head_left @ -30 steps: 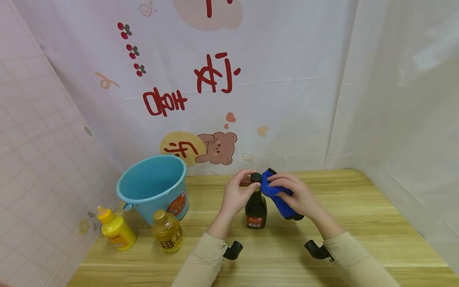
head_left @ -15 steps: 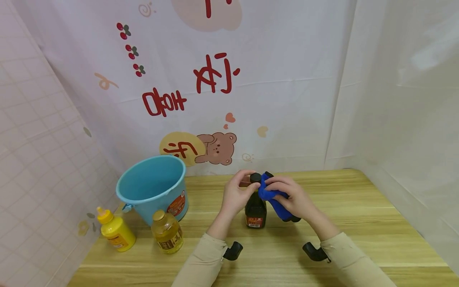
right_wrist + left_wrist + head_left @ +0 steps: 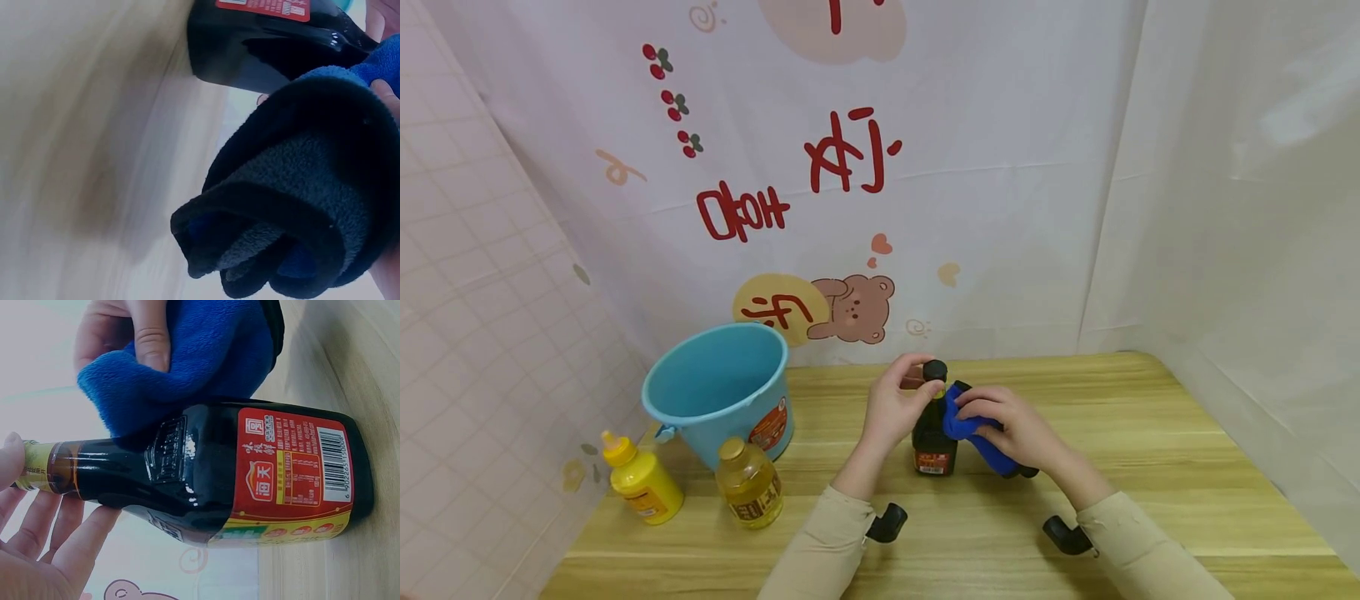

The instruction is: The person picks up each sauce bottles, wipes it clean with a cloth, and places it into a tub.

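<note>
Blue cloth (image 3: 215, 344) pinched by right hand's fingers (image 3: 152, 347), held against dark glossy bottle (image 3: 200, 481); neck (image 3: 100, 469) gripped by left hand (image 3: 895, 408); bottle upright, red-and-yellow label (image 3: 294, 469) seen.

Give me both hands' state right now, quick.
Left hand: closed, holding the dark bottle by its neck.
Right hand: closed, holding the blue cloth.

Blue cloth (image 3: 194, 356) with black edging (image 3: 274, 328), dark bottle (image 3: 203, 478) with red-and-yellow label (image 3: 290, 478), light-blue bucket (image 3: 722, 427), wood-grained tabletop (image 3: 1120, 437)
</note>
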`<state>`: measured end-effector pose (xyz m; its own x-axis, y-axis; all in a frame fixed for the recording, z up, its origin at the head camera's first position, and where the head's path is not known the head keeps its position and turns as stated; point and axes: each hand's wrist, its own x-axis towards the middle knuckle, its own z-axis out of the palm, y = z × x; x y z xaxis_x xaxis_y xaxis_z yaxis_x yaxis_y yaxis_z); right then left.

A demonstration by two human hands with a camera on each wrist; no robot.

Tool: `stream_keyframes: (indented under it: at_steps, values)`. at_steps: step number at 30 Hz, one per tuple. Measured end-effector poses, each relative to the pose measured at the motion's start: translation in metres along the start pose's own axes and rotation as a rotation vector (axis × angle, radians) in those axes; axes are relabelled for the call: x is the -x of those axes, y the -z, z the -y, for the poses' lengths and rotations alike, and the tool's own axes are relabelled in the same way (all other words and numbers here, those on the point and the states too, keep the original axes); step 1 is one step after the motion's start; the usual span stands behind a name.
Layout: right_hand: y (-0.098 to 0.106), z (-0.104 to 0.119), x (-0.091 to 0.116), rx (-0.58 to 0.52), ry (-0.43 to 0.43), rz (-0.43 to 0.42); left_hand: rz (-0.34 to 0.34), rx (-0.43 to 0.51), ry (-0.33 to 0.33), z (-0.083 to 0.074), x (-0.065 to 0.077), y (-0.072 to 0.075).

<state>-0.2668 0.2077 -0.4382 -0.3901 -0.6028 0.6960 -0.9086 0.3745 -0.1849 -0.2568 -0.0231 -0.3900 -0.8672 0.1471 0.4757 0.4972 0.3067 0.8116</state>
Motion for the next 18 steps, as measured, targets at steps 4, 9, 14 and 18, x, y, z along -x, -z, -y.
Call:
stream_keyframes:
  at_steps: [4, 9, 14, 18]
  values:
    - [-0.002, -0.003, 0.005, -0.009, 0.002, 0.02, -0.002, -0.006, -0.011, 0.0, 0.001, 0.0]
    - [-0.001, -0.005, 0.009, -0.014, 0.012, 0.045, 0.002, 0.003, 0.014, -0.002, 0.001, 0.0]
    - [-0.001, -0.006, 0.012, -0.009, 0.02, 0.053, -0.004, 0.011, 0.011, -0.002, 0.001, 0.0]
    - [-0.002, -0.006, 0.015, -0.009, 0.018, 0.056, -0.005, 0.008, 0.007, -0.001, 0.001, 0.0]
